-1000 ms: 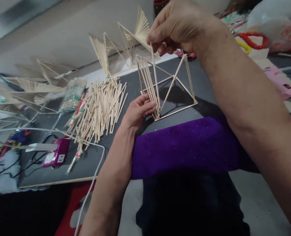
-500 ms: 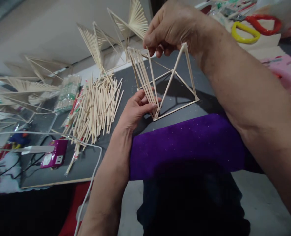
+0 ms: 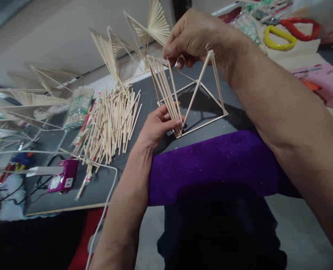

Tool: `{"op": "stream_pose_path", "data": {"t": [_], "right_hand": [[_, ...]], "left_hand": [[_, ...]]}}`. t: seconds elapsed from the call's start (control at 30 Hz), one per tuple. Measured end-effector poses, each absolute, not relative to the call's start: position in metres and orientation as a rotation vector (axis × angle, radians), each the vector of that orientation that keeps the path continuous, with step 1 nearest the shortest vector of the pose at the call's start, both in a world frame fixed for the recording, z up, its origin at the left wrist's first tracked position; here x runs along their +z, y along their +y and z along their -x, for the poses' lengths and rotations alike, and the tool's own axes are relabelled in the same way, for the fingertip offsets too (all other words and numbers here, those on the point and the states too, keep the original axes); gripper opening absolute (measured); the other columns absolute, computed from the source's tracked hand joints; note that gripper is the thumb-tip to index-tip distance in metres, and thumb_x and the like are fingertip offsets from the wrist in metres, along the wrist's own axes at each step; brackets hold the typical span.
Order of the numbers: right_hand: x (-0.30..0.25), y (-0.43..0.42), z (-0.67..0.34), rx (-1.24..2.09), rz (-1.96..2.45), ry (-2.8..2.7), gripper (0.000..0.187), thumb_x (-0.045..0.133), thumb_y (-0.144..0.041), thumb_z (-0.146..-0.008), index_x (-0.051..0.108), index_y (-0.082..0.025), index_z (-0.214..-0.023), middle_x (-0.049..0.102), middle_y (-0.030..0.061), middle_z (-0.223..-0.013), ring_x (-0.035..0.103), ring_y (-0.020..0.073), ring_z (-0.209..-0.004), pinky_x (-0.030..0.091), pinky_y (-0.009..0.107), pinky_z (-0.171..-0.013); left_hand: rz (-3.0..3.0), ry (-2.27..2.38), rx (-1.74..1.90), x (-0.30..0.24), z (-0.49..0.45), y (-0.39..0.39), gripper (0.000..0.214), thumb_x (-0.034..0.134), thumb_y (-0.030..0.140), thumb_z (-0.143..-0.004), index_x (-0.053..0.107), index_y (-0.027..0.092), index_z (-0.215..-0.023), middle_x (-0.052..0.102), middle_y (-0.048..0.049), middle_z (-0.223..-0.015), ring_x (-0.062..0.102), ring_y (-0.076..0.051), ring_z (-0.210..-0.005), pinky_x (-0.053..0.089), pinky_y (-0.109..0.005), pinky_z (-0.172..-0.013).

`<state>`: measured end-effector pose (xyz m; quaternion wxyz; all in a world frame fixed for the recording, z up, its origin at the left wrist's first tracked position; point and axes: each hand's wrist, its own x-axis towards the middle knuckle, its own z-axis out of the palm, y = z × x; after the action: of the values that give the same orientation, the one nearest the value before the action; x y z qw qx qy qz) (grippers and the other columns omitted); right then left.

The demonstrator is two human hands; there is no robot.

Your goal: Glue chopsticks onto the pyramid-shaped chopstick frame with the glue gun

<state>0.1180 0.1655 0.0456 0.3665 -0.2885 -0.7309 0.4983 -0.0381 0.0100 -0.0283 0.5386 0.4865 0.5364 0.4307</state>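
Observation:
A pyramid frame of thin wooden sticks stands on a dark board. One face of it is partly filled with a fan of sticks. My left hand grips the lower ends of that fan near the frame's front corner, fingers curled on the sticks. My right hand is above the frame, pinching the top end of one stick against the frame's upper edge.
A pile of loose sticks lies left of the frame. Finished stick fans stand behind. A purple cloth covers my lap. A pink device with a white cable sits at left. Scissors and a pink glue gun lie at right.
My right hand has lowered the single stick into line with the fan on the frame. The left hand has kept its grip at the bottom. The view shifted slightly.

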Motion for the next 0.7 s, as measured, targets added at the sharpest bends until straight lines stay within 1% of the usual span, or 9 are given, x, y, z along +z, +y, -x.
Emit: {"op": "stream_pose_path", "data": {"t": [0.17, 0.33, 0.43, 0.7], "right_hand": [[0.0426, 0.1685, -0.1167, 1.302, 0.703, -1.873, 0.010, 0.065, -0.004, -0.070, 0.073, -0.004, -0.074, 0.063, 0.0005, -0.054, 0.055, 0.0079, -0.044, 0.032, 0.013, -0.031], [0.0420, 0.1688, -0.1157, 1.388, 0.735, -1.862, 0.011, 0.064, -0.003, -0.074, 0.074, -0.004, -0.078, 0.064, 0.0006, -0.057, 0.053, 0.0067, -0.041, 0.033, 0.014, -0.032], [0.0418, 0.1691, -0.1151, 1.419, 0.726, -1.867, 0.010, 0.063, -0.004, -0.077, 0.073, -0.004, -0.079, 0.065, 0.0021, -0.059, 0.053, 0.0072, -0.042, 0.033, 0.014, -0.031], [0.0401, 0.1718, -0.1131, 1.446, 0.722, -1.884, 0.008, 0.062, -0.003, -0.080, 0.070, -0.003, -0.081, 0.066, 0.0019, -0.059, 0.056, 0.0077, -0.042, 0.034, 0.014, -0.032]], "left_hand": [[-1.127, 1.289, 1.025, -0.0257, 0.0358, 0.0092, 0.057, 0.080, 0.014, -0.065, 0.066, 0.015, -0.120, 0.073, -0.0037, -0.084, 0.072, -0.019, -0.085, 0.058, -0.033, -0.079], [-1.124, 1.281, 1.026, -0.0255, 0.0364, 0.0087, 0.052, 0.081, 0.015, -0.065, 0.067, 0.015, -0.115, 0.073, -0.0026, -0.081, 0.071, -0.017, -0.079, 0.057, -0.031, -0.076], [-1.120, 1.283, 1.016, -0.0254, 0.0373, 0.0088, 0.052, 0.081, 0.014, -0.065, 0.067, 0.016, -0.115, 0.073, -0.0026, -0.081, 0.070, -0.017, -0.079, 0.057, -0.031, -0.076], [-1.112, 1.272, 1.009, -0.0263, 0.0385, 0.0099, 0.054, 0.083, 0.015, -0.063, 0.067, 0.016, -0.115, 0.073, -0.0031, -0.082, 0.070, -0.017, -0.079, 0.056, -0.031, -0.076]]}}
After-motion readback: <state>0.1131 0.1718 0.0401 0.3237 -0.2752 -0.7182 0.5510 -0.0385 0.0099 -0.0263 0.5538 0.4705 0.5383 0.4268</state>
